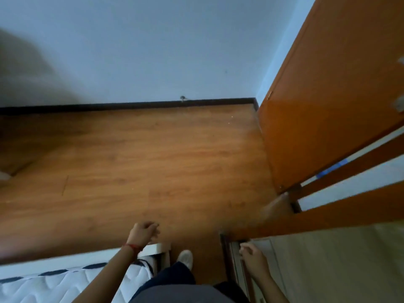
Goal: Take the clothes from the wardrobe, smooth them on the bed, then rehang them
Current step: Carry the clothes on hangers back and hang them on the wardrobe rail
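Observation:
I look down at a wooden floor (142, 162). My left hand (143, 234), with a red string on the wrist, hangs over the bed's corner with its fingers loosely curled and nothing in it. My right hand (253, 258) is low on the right, fingers curled, next to the edge of a pale grey wardrobe panel (328, 263); whether it touches the panel is unclear. The bed (65, 283) with a white quilted mattress and white frame fills the bottom left. No clothes show in this view.
An orange wooden door (328, 110) stands open on the right, with orange frame strips below it. A pale blue wall (153, 47) with a dark skirting board closes the far side. My white shoe (185, 258) stands between bed and wardrobe.

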A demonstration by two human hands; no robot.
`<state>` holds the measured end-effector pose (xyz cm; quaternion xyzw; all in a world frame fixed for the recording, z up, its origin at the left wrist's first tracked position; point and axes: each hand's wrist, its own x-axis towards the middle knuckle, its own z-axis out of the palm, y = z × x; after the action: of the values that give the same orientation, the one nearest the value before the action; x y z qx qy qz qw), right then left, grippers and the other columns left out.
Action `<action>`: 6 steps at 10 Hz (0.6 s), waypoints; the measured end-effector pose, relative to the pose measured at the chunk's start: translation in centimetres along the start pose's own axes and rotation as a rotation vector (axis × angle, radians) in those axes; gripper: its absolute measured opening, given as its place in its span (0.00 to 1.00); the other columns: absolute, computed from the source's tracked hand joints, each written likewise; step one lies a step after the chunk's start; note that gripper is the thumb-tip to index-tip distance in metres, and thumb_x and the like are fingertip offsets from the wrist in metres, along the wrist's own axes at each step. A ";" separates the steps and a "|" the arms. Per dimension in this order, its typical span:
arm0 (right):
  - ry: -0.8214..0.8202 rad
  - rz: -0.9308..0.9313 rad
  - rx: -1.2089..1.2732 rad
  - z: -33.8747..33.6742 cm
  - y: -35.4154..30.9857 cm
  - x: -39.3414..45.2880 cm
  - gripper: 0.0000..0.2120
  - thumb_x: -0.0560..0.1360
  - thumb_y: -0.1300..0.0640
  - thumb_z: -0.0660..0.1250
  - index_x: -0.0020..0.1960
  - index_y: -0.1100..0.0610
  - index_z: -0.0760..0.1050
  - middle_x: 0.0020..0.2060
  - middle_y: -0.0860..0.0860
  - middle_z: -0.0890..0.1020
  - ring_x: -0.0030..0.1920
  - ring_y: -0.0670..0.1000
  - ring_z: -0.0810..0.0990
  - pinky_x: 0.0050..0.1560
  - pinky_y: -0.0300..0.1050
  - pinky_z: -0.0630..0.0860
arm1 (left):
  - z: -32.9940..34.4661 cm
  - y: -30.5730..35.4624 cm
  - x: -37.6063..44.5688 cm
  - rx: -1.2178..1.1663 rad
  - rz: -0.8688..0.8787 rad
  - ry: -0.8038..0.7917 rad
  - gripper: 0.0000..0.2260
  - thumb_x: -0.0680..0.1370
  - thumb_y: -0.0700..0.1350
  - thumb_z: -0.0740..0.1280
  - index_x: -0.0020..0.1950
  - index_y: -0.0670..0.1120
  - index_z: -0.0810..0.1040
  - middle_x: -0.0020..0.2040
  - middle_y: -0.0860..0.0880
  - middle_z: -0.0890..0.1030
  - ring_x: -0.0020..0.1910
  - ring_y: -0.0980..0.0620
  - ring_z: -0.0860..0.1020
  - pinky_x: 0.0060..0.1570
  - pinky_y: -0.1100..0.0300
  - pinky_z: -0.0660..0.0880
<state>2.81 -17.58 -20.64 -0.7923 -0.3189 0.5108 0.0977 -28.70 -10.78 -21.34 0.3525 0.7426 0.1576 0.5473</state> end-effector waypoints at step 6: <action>-0.127 -0.246 -0.134 -0.2 -28.9 14.9 0.14 0.78 0.69 0.55 0.61 0.73 0.69 0.47 0.59 0.72 0.33 0.47 0.69 0.24 0.27 0.68 | -9.2 9.1 11.1 -0.585 -0.343 0.233 0.12 0.79 0.40 0.58 0.58 0.35 0.74 0.44 0.41 0.78 0.38 0.48 0.76 0.39 0.57 0.72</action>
<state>-4.63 13.96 -17.78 -0.7180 -0.4527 0.5217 0.0860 -35.72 4.73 -20.31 0.0307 0.7718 0.3088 0.5550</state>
